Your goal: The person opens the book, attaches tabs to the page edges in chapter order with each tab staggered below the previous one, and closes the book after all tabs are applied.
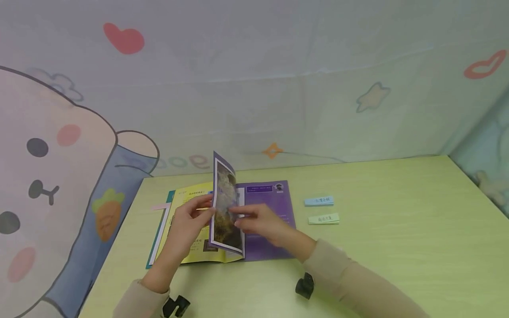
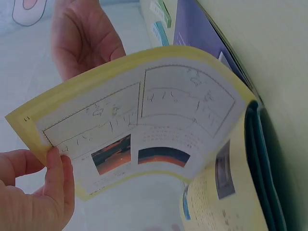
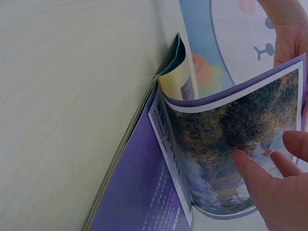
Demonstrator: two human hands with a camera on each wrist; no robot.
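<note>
A magazine lies spread on the table, with yellow pages on its left side and a purple page on its right. One page stands raised between them. It carries a painting-like picture on one face and, in the left wrist view, outlined boxes and small sunset photos on the yellow-edged other face. My left hand pinches the outer edge of this page between thumb and fingers. Against the picture side rests my right hand, its extended index finger touching the paper.
To the right of the magazine lie a blue strip of paper tabs and a green strip, both with handwriting. A pink tab sticks out at the magazine's left edge. A cartoon-printed cloth hangs behind the table.
</note>
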